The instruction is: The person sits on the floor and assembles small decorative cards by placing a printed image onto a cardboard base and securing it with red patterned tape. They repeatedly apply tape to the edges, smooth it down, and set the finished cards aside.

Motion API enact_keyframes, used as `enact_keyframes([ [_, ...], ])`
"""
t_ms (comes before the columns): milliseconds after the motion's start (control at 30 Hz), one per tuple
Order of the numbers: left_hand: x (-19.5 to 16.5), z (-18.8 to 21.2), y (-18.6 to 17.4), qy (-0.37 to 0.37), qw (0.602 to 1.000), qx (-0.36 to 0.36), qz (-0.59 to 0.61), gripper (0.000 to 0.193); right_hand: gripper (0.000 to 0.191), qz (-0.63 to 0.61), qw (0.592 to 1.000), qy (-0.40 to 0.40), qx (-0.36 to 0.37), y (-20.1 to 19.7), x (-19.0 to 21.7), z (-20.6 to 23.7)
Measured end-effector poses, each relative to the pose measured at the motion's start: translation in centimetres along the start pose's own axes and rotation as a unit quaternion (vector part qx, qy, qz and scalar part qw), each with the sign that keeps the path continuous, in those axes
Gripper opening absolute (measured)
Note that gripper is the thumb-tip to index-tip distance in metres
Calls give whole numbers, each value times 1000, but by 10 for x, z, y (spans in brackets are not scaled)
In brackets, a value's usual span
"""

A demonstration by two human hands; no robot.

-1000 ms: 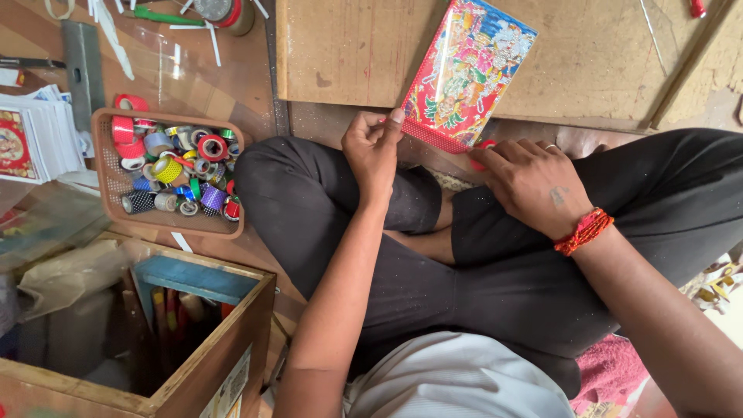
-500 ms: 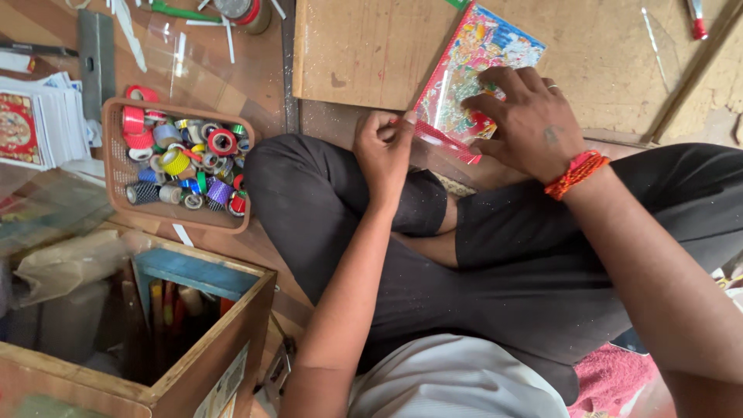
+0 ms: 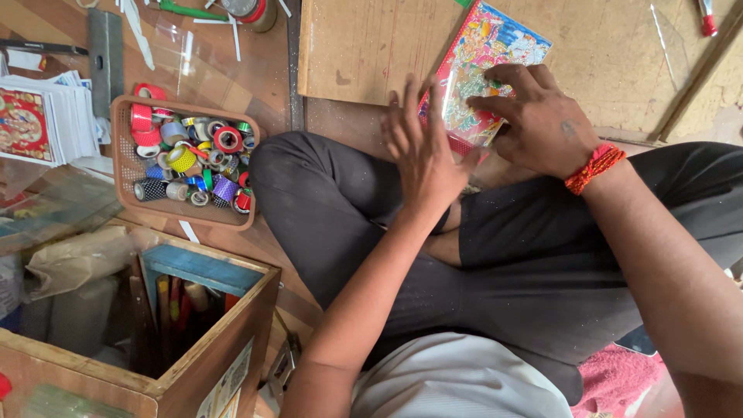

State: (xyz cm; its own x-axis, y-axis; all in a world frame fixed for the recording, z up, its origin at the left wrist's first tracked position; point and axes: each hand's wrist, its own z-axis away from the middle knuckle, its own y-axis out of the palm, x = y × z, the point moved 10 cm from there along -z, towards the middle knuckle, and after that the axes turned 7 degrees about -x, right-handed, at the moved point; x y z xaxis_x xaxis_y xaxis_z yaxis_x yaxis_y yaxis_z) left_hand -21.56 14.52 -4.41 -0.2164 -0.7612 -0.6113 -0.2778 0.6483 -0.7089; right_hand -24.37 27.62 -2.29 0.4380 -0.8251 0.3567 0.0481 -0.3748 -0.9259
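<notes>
One glossy, brightly coloured picture card lies on the pale wooden board, its lower edge hidden behind both hands. The right hand presses it with bent fingers; the left hand, fingers spread, seems just to touch its edge.

Under the fingers of the right hand, lying on the wooden board: flat rectangular packet with glossy multicoloured picture and red border. Far out past the left hand's fingertips, at the frame's left edge: stack of red-and-gold printed picture cards. Pale label pasted on the wooden box, well below the fingers.
</notes>
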Motion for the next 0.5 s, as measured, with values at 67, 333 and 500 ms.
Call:
enact_keyframes([
  [67, -5, 0, 7, 20, 999, 31, 27, 120, 62, -3, 1000, -2, 2, 0, -1, 1],
  [333, 16, -52, 18, 125, 988, 86, 4, 58, 56, 19, 999, -45, -9, -11, 2, 4],
  [500, 20, -59, 20, 111, 985, 121, 58, 63, 50, 42, 997, -59, -3, -11, -1, 4],
])
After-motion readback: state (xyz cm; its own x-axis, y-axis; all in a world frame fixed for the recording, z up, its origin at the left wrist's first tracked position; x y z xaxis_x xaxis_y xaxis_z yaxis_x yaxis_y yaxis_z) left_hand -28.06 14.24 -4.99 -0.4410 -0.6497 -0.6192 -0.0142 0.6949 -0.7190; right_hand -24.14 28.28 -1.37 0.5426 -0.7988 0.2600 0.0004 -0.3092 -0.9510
